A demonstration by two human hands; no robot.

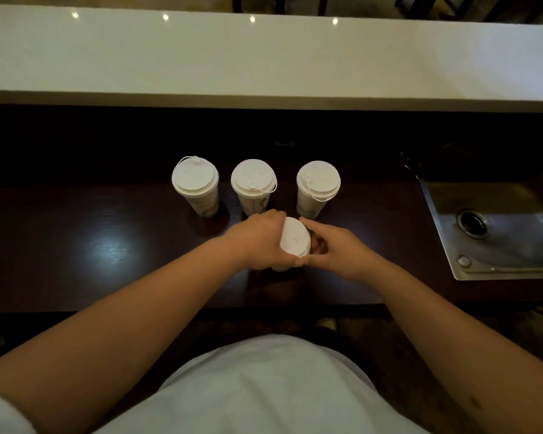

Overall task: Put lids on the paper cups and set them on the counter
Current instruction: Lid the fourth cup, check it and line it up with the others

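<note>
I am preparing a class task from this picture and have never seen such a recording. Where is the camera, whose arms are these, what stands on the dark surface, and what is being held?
There is no machine here. The camera sits on a person's head and looks down, so the two bare arms are the wearer's own. On the dark worktop stand three lidded paper cups in a row. Nearer the person, the left hand and right hand close round a fourth cup's lid, seemingly fitting it; the cup below is mostly hidden. A metal sink lies to the right, and a pale raised counter runs behind.
</note>
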